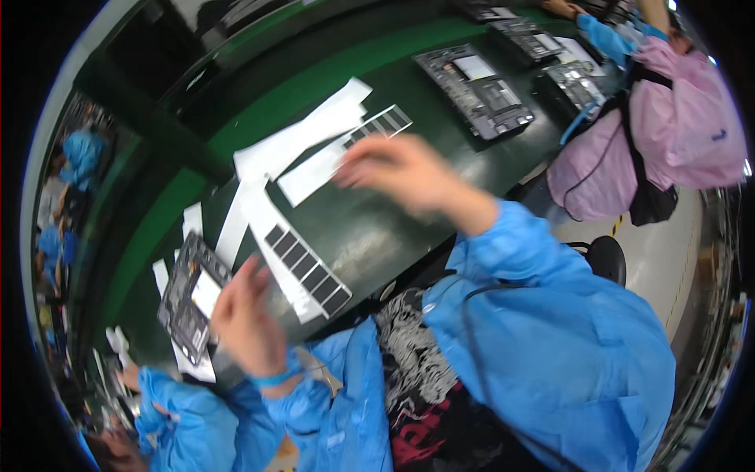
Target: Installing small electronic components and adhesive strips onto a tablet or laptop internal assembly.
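Note:
My left hand [252, 322], smeared by motion, hovers beside a dark laptop chassis [182, 295] with a pale panel on it. Just right of that hand lies a white backing strip carrying a row of black rectangular stickers [308, 270]. Farther right, my right hand [401, 173] is over the bench, also blurred, its fingers pointing left. Those fingers partly cover a second white strip [307, 177], whose far end shows more dark rectangles [389, 122]. Whether either hand holds a small piece cannot be made out.
Long blank white strips [303, 138] lie across the dark green bench [370, 236]. Another open chassis [476, 90] sits at the far right, with more units [527, 39] beyond. A person in pink [684, 118] works there; a blue-sleeved co-worker [185, 421] is at lower left.

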Demonstrator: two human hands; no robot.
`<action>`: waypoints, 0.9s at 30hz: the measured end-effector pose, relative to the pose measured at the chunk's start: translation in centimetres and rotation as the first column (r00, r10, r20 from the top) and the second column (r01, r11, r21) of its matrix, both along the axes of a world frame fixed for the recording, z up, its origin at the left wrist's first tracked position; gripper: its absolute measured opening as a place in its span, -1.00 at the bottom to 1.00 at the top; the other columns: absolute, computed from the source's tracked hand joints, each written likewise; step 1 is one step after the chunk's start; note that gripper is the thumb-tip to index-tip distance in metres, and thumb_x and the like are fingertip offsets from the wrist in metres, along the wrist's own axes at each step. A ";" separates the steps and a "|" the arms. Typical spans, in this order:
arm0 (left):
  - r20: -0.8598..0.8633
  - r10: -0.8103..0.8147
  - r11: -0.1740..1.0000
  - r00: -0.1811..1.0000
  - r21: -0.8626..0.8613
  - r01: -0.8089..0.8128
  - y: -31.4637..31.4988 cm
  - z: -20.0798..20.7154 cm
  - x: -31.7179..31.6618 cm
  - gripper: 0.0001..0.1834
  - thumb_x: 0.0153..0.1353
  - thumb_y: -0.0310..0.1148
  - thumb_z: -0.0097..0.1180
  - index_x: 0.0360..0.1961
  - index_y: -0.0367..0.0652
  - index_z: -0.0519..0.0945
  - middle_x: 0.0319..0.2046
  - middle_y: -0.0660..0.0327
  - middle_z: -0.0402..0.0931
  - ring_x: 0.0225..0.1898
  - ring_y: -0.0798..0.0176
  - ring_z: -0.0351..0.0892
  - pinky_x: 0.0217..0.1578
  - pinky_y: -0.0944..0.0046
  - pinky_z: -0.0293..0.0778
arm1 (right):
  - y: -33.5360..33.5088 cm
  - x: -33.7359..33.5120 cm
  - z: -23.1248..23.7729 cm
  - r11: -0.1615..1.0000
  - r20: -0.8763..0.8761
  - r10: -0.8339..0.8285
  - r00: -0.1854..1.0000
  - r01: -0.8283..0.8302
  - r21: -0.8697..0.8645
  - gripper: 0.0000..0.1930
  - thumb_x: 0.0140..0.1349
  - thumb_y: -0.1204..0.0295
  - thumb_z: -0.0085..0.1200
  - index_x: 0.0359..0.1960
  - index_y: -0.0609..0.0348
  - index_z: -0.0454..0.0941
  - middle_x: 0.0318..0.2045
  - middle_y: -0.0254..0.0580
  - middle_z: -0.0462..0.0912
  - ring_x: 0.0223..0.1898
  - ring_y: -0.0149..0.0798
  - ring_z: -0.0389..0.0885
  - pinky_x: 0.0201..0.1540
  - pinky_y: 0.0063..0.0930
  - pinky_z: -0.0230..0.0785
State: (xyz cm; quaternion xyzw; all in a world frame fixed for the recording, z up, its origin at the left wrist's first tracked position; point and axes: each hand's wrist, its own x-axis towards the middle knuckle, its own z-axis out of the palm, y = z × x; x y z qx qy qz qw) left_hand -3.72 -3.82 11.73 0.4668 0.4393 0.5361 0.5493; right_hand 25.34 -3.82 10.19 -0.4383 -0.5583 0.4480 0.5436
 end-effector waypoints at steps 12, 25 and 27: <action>0.358 -0.510 0.822 0.782 -0.067 0.566 -2.5 0.1 13.8 -0.70 0.32 -0.49 0.02 0.04 -0.39 0.51 0.09 -0.15 0.47 0.01 0.15 0.58 -0.02 0.22 0.53 | -9.5 7.8 -1.7 0.935 -0.103 -0.334 0.937 0.316 -0.159 -0.77 0.37 0.42 -0.07 -0.05 0.26 0.50 -0.21 -0.06 0.67 -0.14 -0.28 0.65 -0.07 -0.46 0.45; -0.476 -0.521 0.836 0.708 -0.120 0.535 -4.3 -0.6 17.2 -0.70 0.29 -0.33 0.15 -0.30 -0.47 0.62 -0.47 0.02 0.65 -0.46 0.25 0.68 -0.42 0.38 0.59 | -13.8 12.0 -6.6 0.892 -0.135 -0.448 0.884 0.432 -0.132 -0.80 0.36 0.44 -0.08 -0.10 0.27 0.52 -0.28 -0.08 0.68 -0.25 -0.31 0.66 -0.21 -0.51 0.44; -0.529 -0.505 0.845 0.682 -0.142 0.515 -3.4 -1.4 17.5 -0.68 0.28 -0.30 0.17 -0.36 -0.46 0.62 -0.53 0.05 0.63 -0.51 0.29 0.65 -0.47 0.40 0.55 | -14.4 12.5 -7.2 0.888 -0.141 -0.454 0.880 0.435 -0.148 -0.79 0.36 0.43 -0.07 -0.09 0.28 0.52 -0.27 -0.06 0.68 -0.25 -0.30 0.65 -0.19 -0.50 0.44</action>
